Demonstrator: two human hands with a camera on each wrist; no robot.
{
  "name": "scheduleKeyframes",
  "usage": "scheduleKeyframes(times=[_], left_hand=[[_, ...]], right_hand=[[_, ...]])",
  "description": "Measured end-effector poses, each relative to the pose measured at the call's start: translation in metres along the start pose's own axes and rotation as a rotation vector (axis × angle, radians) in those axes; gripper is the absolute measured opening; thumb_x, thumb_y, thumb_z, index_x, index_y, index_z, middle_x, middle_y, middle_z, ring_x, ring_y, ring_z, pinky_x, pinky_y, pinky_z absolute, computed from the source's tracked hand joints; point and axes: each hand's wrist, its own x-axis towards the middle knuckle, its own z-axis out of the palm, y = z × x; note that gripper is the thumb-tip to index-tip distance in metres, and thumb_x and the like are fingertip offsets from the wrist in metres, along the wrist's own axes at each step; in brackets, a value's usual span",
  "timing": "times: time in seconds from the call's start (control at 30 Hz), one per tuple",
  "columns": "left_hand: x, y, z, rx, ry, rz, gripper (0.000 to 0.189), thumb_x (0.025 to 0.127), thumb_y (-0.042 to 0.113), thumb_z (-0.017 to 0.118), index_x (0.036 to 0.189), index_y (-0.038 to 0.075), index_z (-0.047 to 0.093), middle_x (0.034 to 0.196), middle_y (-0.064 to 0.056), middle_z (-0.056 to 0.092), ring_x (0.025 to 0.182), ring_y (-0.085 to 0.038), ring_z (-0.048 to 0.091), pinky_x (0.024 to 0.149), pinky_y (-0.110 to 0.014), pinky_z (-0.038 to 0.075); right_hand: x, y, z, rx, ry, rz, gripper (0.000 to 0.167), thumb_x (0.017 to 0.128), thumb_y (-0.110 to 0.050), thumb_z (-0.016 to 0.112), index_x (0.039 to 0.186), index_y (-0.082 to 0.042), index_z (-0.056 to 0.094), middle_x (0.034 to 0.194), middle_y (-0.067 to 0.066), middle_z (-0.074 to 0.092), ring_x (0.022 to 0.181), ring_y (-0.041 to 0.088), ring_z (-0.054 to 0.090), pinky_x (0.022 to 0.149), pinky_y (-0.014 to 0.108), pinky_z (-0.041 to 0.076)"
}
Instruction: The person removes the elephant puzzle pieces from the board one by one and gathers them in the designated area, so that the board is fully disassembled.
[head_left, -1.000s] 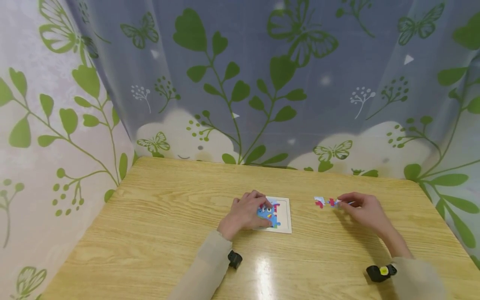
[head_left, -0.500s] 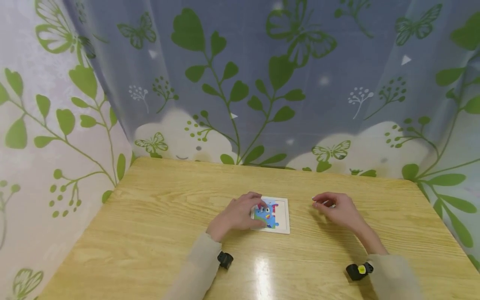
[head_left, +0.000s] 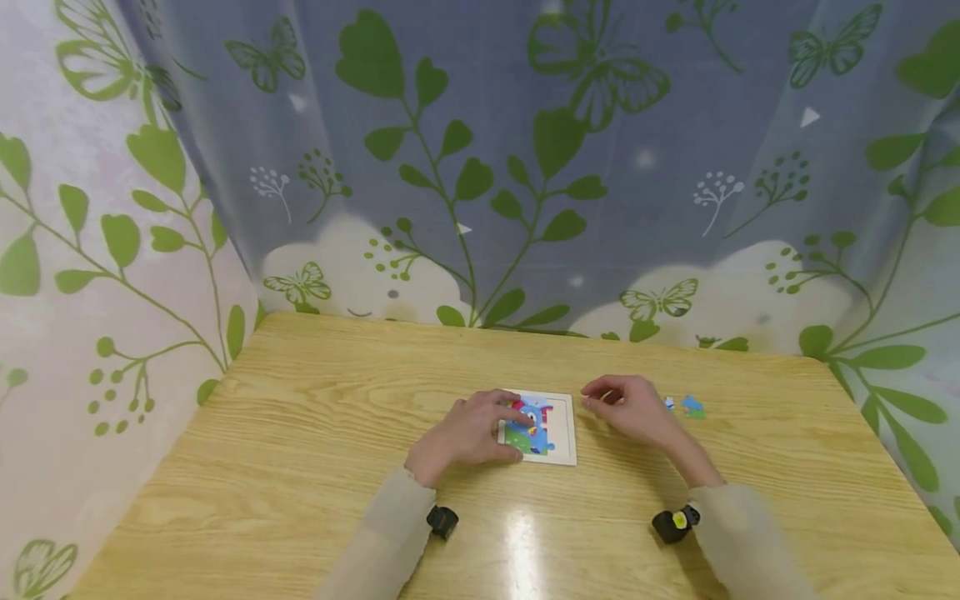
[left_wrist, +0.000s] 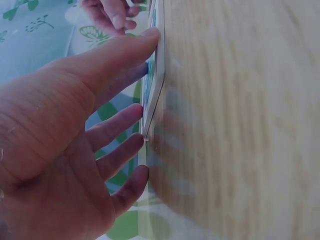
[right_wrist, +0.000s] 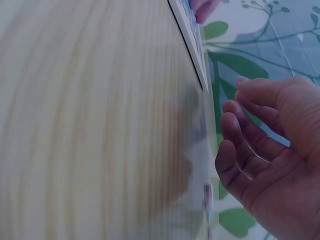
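Observation:
My left hand rests on the left side of a square puzzle board, a white-rimmed tray. Its thumb lies at the near edge and a finger touches the partly assembled blue cartoon picture. In the left wrist view the fingers extend fairly straight toward the board's edge. Just right of the board, my right hand brings thumb and index finger together in a pinch, apparently on a puzzle piece that the fingertips almost wholly hide. The right wrist view shows that hand beyond the board's corner.
Loose puzzle pieces in blue, green and white lie behind the right hand, and others may be hidden by it. The wooden table ends at a patterned curtain. Each wrist wears a black camera.
My right hand has moved left from the loose pieces to the board's right edge, uncovering a blue-green piece. The left hand has shifted slightly left but remains on the board.

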Motion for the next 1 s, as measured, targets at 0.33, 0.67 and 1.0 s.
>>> scheduleKeyframes(times=[0.33,0.67,1.0], left_hand=[[0.000,-0.003,0.001,0.004,0.005,-0.002,0.053,0.090,0.043,0.077,0.140,0.029,0.064,0.157,-0.002,0.048,0.146,-0.032,0.042,0.108,-0.059,0.039],[0.002,-0.001,-0.001,0.024,-0.002,-0.021,0.055,0.088,0.043,0.079,0.139,0.029,0.065,0.157,-0.001,0.047,0.145,-0.031,0.044,0.108,-0.058,0.041],[0.003,0.000,-0.001,0.023,-0.012,-0.037,0.054,0.089,0.044,0.078,0.139,0.031,0.064,0.157,0.001,0.047,0.145,-0.030,0.043,0.109,-0.060,0.040]], right_hand=[[0.019,-0.014,0.020,-0.005,-0.075,-0.013,0.015,0.096,-0.022,0.070,0.106,-0.012,0.076,0.094,0.002,0.074,0.082,0.013,0.063,0.072,0.029,0.050],[0.025,-0.018,0.026,-0.067,-0.097,-0.057,0.012,0.094,-0.018,0.072,0.102,-0.011,0.079,0.092,0.002,0.072,0.077,0.012,0.058,0.070,0.028,0.048],[0.027,-0.017,0.031,-0.083,-0.072,-0.097,0.008,0.090,-0.014,0.076,0.096,-0.011,0.081,0.082,0.002,0.065,0.072,0.011,0.050,0.066,0.025,0.041]])
